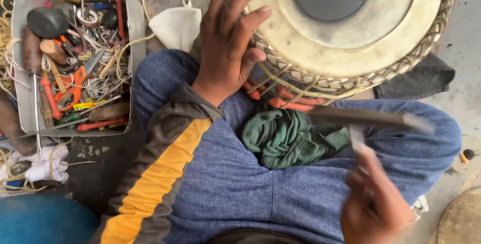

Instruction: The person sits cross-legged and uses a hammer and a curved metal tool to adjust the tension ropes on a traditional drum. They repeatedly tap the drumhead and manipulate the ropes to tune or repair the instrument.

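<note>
Pale goatskin on the tabla drum [345, 23], propped against blue-jeaned knees: likely heavy and rigid, its skin delicate, best held by the woven rim. Left hand [228, 48] lies splayed, unclenched, on that rim. Right hand [376, 204], blurred, grips a flat metal tool [368, 118]; tin tool tray [20, 73] crowds the left side

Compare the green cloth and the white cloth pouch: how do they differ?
The green cloth lies crumpled on the person's lap, beside the drum; the white cloth pouch lies on the ground by the metal tool tray. The green cloth is dark and bunched into folds; the pouch is pale, smoother, with a small loop on top. The green cloth looks larger. Neither hand touches either: the left hand rests on the drum's rim, and the right hand holds a blurred tool.
</note>
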